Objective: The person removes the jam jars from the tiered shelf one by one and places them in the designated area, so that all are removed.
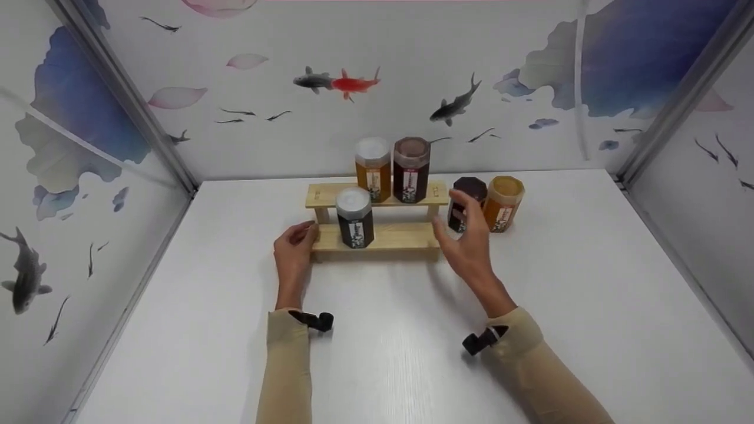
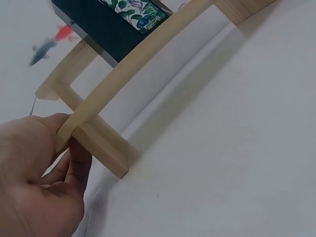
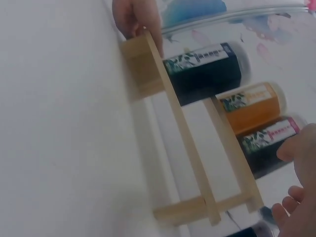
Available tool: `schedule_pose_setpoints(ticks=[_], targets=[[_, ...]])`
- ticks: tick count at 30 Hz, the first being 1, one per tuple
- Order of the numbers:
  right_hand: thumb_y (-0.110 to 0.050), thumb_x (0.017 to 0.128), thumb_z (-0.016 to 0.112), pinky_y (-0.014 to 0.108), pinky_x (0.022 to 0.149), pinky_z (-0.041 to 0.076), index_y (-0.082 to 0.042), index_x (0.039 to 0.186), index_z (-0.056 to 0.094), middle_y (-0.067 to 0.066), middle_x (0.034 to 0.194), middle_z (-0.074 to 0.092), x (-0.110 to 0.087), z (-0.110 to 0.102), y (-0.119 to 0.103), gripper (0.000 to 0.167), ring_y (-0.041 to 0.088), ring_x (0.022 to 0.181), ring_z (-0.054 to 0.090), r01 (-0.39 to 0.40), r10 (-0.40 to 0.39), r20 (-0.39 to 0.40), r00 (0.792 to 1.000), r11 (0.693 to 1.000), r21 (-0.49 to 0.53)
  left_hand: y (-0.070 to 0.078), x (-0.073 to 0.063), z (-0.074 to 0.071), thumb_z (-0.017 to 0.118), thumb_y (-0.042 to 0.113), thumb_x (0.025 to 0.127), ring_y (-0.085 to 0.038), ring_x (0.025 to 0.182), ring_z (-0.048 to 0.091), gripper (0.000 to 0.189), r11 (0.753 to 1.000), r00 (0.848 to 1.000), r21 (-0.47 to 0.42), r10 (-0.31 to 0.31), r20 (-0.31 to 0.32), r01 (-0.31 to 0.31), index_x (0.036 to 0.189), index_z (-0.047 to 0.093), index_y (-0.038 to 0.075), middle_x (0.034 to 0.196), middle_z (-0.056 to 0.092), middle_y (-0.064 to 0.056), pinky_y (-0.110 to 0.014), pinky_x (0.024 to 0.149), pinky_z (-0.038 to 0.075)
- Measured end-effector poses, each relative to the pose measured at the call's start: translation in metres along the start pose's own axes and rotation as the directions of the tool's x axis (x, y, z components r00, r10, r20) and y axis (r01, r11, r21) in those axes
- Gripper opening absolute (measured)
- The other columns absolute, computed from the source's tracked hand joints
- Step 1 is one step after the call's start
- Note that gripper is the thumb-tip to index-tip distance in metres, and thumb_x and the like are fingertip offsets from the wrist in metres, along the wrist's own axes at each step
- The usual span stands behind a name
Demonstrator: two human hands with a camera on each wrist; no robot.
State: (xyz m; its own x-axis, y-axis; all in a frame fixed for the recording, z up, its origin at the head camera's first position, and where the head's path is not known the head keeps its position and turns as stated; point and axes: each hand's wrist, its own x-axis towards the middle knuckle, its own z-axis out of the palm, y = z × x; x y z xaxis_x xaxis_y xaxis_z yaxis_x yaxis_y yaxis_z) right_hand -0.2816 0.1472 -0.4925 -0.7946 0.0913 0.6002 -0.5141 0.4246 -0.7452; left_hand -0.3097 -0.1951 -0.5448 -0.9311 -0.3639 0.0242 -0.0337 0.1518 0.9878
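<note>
A two-tier wooden rack (image 1: 403,237) stands on the table. My left hand (image 1: 293,250) grips the left end of its lower plank, with fingers curled under the wood in the left wrist view. A dark jar (image 1: 355,227) with a whitish lid sits on the lower tier, towards the left. The upper tier carries an amber jar (image 1: 373,171) and a dark red jar (image 1: 411,171) side by side. Near the rack's right end my right hand (image 1: 474,250) is spread with nothing held. It partly covers a second dark jar (image 1: 473,187) standing on the table.
Right of that second dark jar stands another amber jar (image 1: 502,206), close beside it. White panels (image 1: 265,135) printed with fish and petals enclose the white table (image 1: 377,341) at the back and both sides. Each wrist wears a small black camera (image 1: 323,321).
</note>
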Motion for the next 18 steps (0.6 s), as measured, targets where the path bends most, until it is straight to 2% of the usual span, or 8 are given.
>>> schedule_pose_setpoints(ticks=[3,8,14,18], targets=[[-0.010,0.100,0.077,0.050,0.113,0.055,-0.003,0.148,0.058,0.013,0.148,0.062,-0.007,0.018,-0.006,0.052,0.028,0.140,0.059,-0.003,0.001,0.064,0.998,0.999,0.033,-0.002,0.001,0.001,0.076,0.034,0.104,-0.016,0.109,0.070,0.027,0.999,1.000,-0.033,0.015,0.004,-0.015,0.124,0.078,0.016,0.118,0.077,-0.007,-0.019,0.085,0.054],[-0.011,0.101,0.077,0.046,0.110,0.057,-0.005,0.146,0.059,0.012,0.147,0.063,-0.014,0.048,-0.015,0.050,0.030,0.139,0.061,0.004,-0.018,0.181,0.983,0.997,0.075,-0.003,0.001,0.002,0.077,0.034,0.103,-0.017,0.111,0.070,0.028,0.998,1.000,-0.061,0.018,0.007,-0.017,0.124,0.078,0.016,0.119,0.076,-0.006,-0.020,0.088,0.056],[-0.014,0.100,0.080,0.049,0.112,0.056,-0.002,0.155,0.049,0.019,0.154,0.056,-0.020,0.080,-0.024,0.065,0.037,0.143,0.056,-0.054,0.001,0.300,0.954,0.985,0.167,-0.002,0.000,0.002,0.077,0.033,0.103,-0.017,0.112,0.071,0.028,0.998,1.000,-0.069,-0.003,-0.003,0.003,0.124,0.078,0.015,0.119,0.076,-0.007,-0.020,0.087,0.056],[-0.019,0.098,0.083,0.053,0.112,0.055,-0.006,0.161,0.042,0.017,0.157,0.053,-0.020,0.096,-0.030,0.076,0.036,0.144,0.056,-0.113,0.049,0.325,0.944,0.977,0.181,0.000,-0.001,0.002,0.077,0.033,0.103,-0.018,0.112,0.070,0.028,0.996,1.000,-0.086,-0.009,0.005,0.009,0.124,0.077,0.014,0.119,0.076,-0.007,-0.020,0.087,0.056]])
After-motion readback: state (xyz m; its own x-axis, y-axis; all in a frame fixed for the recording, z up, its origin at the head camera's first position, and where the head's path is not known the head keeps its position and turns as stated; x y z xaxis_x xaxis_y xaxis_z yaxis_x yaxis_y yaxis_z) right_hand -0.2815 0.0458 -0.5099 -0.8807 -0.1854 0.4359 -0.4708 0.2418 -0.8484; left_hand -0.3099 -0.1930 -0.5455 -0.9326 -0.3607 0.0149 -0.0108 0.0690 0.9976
